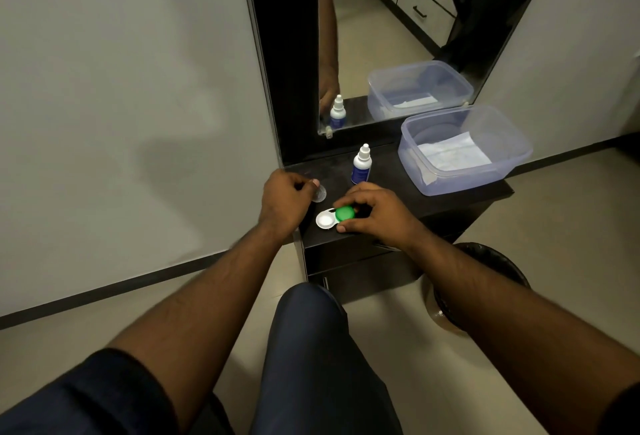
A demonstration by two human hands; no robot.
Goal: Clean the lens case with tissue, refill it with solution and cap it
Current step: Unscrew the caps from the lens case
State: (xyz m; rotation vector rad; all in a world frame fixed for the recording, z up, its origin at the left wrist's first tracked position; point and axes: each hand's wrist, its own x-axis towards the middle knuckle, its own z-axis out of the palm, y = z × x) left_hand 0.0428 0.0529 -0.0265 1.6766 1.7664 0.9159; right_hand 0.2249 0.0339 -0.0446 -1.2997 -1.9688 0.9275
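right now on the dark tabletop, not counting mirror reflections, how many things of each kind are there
Lens case: 1
Green cap: 1
Clear cap: 1
Solution bottle: 1
Plastic tub with tissue inside: 1
Total: 5, tissue not counted separately
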